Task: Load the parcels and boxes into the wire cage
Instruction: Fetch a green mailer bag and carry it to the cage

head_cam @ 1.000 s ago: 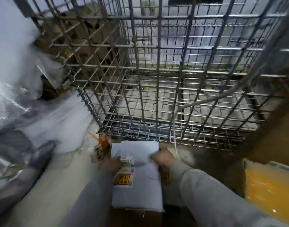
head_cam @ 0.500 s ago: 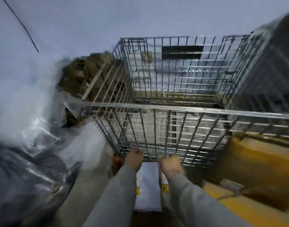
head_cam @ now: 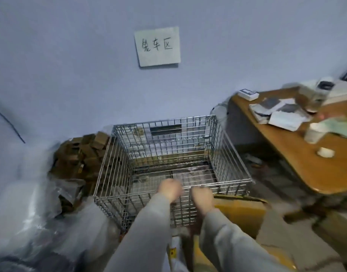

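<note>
- The cage (head_cam: 168,154) stands on the floor against the wall, open at the top; no parcel can be made out inside it.
- Left hand (head_cam: 169,188) is at the cage's near top rail, seen from the back and blurred; its fingers curl down, but whether they grip the rail cannot be told.
- Right hand (head_cam: 203,199) is just beside the left, also at the near rail, fingers curled under and hidden; its hold cannot be told either.
- Both arms wear grey sleeves (head_cam: 149,232).
- A white parcel (head_cam: 173,250) with a yellow label lies low between the arms, outside the cage and just in front of it, mostly hidden.
- A yellow-brown box (head_cam: 241,213) sits just to the right of the cage's near corner, touching or nearly touching the wire.
- A heap of small brown boxes (head_cam: 80,156) lies against the cage's left side.
- Clear plastic wrap (head_cam: 31,213) fills the lower left, blurred.
- A paper sign (head_cam: 158,47) with handwritten characters hangs on the wall above the cage.
- A wooden tabletop (head_cam: 298,154) at the right carries papers (head_cam: 282,116), a white cup (head_cam: 314,132) and a small device (head_cam: 248,94) near its far corner.
</note>
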